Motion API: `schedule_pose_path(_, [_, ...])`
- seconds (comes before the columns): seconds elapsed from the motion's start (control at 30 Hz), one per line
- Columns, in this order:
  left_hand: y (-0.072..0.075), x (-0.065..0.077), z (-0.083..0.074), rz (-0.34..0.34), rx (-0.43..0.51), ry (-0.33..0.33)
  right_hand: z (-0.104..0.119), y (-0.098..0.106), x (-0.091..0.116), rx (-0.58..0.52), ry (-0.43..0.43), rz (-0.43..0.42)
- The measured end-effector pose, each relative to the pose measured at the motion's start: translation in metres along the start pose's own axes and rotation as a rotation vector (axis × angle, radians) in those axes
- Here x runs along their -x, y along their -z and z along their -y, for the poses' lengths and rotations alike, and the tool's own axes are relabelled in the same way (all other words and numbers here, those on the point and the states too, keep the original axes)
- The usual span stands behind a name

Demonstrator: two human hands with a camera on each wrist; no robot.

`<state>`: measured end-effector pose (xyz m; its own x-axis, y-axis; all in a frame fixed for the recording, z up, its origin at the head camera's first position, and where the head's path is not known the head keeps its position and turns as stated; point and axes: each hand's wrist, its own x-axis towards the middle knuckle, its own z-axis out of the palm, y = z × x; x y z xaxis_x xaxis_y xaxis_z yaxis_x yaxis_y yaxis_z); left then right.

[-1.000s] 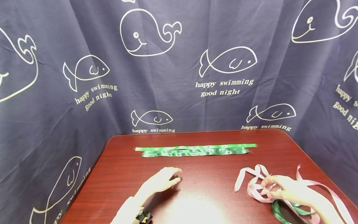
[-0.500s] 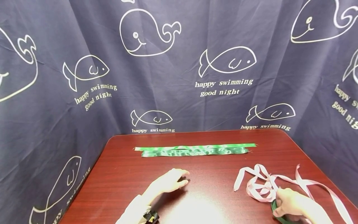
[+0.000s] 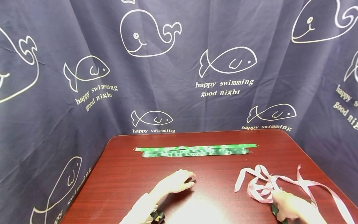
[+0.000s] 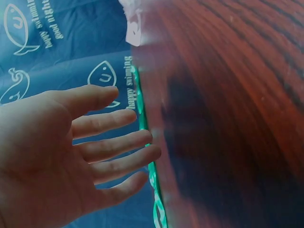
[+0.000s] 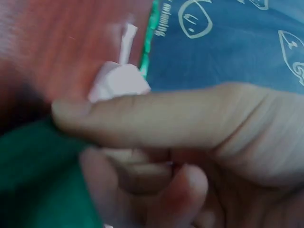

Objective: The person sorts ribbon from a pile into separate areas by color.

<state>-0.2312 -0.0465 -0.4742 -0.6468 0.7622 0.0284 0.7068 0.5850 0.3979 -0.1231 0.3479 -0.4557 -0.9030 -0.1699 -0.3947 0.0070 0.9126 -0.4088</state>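
Note:
My right hand (image 3: 288, 203) pinches a dark green ribbon (image 5: 52, 175) between thumb and fingers at the table's right front; in the head view most of that ribbon is hidden by the hand. Just beyond it lies a loose tangle of pale pink ribbon (image 3: 260, 189), with long ends trailing to the right. My left hand (image 3: 174, 182) hovers over the middle of the table, fingers spread and holding nothing, as the left wrist view (image 4: 95, 147) of the palm shows. Along the back lie a bright green ribbon (image 3: 218, 146) and a darker green ribbon (image 3: 195, 152), stretched flat side by side.
The reddish-brown wooden table (image 3: 117, 180) has a bright glare patch near its front. A dark blue curtain (image 3: 179, 77) with white whales and fish hangs around its back and sides. A black device (image 3: 157, 217) is strapped to my left wrist.
My right hand has left the pink tangle, moved toward the front and taken hold of the dark green ribbon. My left hand has drifted right. The ribbons at the back have not moved.

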Motion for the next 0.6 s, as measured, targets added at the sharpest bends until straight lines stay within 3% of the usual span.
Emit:
schedule_pose_path(0.13, [-0.004,-0.006,-0.002,0.003,-0.015,-0.039,-0.002,0.013,0.009,-0.129,0.139,0.023])
schedule_pose_path(0.23, [-0.006,-0.010,-0.006,0.013,0.026,-0.068,-0.005,0.024,0.013,-0.169,0.383,0.022])
schedule_pose_path(0.37, [-0.006,-0.015,-0.016,0.025,0.130,-0.118,-0.004,0.035,0.013,-0.160,0.638,-0.092])
schedule_pose_path(0.5, [-0.006,-0.019,-0.030,0.022,0.253,-0.161,-0.002,0.041,0.010,-0.162,0.752,-0.157])
schedule_pose_path(0.57, [-0.005,-0.021,-0.036,0.028,0.321,-0.182,0.001,0.043,0.008,-0.193,0.780,-0.136])
schedule_pose_path(0.6, [-0.004,-0.023,-0.039,0.029,0.337,-0.195,0.003,0.045,0.006,-0.244,0.809,-0.087])
